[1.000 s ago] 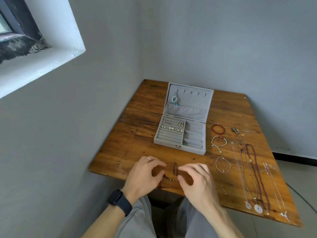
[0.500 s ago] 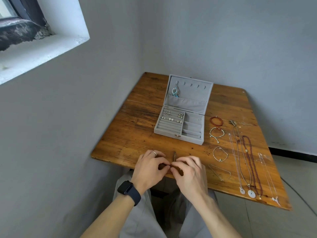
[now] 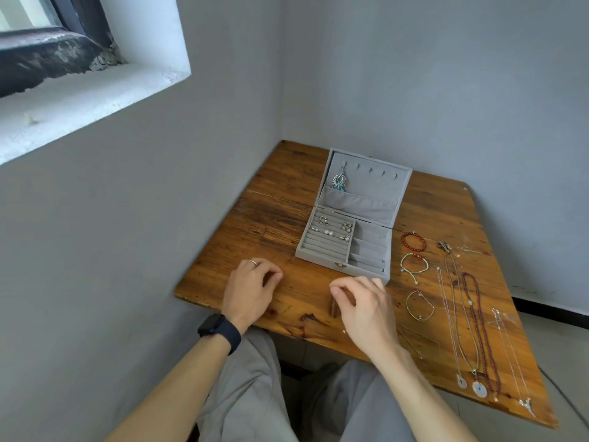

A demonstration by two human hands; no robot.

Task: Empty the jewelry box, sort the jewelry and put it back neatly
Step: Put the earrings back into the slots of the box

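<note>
My two hands have drawn apart (a moment ago they met at the near edge). The left hand (image 3: 251,290) rests loosely curled and holds nothing. The right hand (image 3: 363,303) may be pinching something tiny, but I cannot tell. The jewelry box (image 3: 366,272) stands open just beyond, earrings (image 3: 331,231) inside and necklaces (image 3: 475,314) to its right, so refilling looks to be next.

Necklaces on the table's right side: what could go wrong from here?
The pendants lie near the front edge of the table; a nudge could pull them off.
The long necklaces lie close side by side; lifting one may snag its neighbour.
The thin chain by the right hand could get swept away.
</note>
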